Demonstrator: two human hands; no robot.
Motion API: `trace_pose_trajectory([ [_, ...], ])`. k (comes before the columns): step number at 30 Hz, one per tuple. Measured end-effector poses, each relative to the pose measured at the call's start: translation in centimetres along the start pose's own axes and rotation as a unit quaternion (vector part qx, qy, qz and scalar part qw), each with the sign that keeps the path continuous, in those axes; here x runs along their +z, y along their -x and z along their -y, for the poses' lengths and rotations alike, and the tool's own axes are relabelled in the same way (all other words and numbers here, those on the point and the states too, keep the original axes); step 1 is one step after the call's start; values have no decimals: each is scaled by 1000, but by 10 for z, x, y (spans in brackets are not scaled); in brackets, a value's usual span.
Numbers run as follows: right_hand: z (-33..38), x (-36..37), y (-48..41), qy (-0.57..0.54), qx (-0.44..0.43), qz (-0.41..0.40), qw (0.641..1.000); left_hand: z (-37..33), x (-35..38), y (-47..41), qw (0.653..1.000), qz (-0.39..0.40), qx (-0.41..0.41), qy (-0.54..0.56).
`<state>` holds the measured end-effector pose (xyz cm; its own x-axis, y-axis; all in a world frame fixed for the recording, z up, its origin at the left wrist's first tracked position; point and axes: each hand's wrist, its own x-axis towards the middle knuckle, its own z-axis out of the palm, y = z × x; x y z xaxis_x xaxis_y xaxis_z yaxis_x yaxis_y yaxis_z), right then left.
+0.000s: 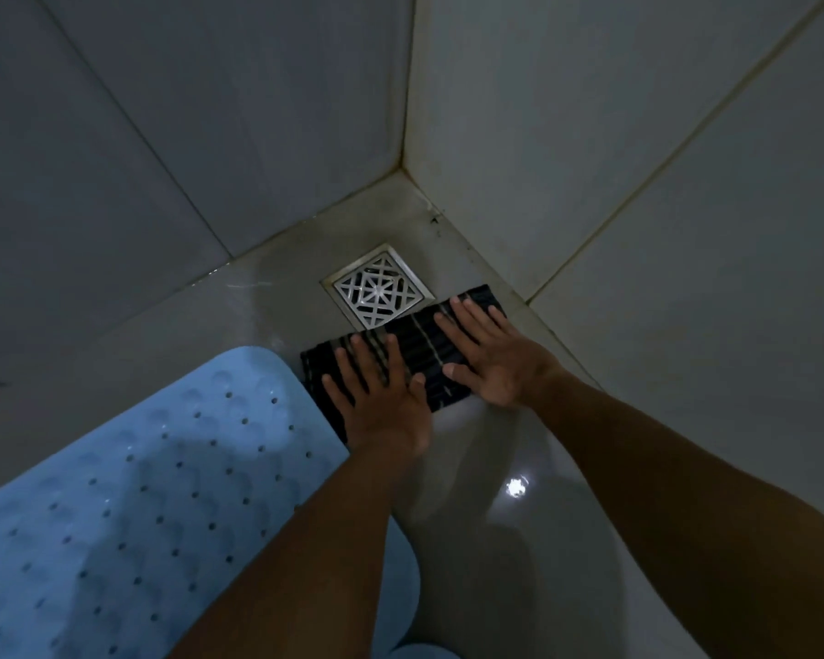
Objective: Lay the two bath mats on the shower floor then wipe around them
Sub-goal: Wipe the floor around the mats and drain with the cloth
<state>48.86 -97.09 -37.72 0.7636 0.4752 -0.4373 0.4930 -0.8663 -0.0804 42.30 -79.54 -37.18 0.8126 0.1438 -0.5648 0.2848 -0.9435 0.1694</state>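
Observation:
A light blue bath mat (129, 506) with rows of small holes lies flat on the shower floor at the lower left. A second light blue edge (424, 653) peeks in at the bottom. Just below the drain lies a dark striped cloth (417, 347), spread on the floor. My left hand (381, 401) presses flat on the cloth's left part, fingers spread. On its right part rests my right hand (488, 354), palm down with the fingers apart. Neither hand curls around the cloth.
A square metal drain grate (377, 290) sits in the floor near the corner. Two grey tiled walls (638, 135) meet at the corner just beyond it, with grimy grout at the base. The wet grey floor (495, 539) reflects a light spot at the lower right.

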Motion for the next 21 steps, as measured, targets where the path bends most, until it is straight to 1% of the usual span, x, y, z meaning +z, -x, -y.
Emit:
trace_pose_trajectory([
  [3, -6, -6, -5, 13, -4, 16, 1000, -8, -2, 0, 1000, 5, -6, 18],
  [10, -4, -1, -8, 17, 5, -3, 1000, -6, -5, -2, 1000, 8, -1, 30],
  [13, -5, 0, -9, 16, 1, 4, 1000, -6, -3, -6, 999, 9, -11, 32],
  [17, -11, 1, -6, 3, -16, -3, 1000, -12, 3, -3, 999, -21, -18, 22],
  [19, -12, 2, -7, 4, -30, -22, 999, -15, 6, -3, 998, -46, -37, 19],
  [21, -13, 4, -4, -1, -43, -23, 999, -19, 9, -1, 997, -50, -51, 32],
])
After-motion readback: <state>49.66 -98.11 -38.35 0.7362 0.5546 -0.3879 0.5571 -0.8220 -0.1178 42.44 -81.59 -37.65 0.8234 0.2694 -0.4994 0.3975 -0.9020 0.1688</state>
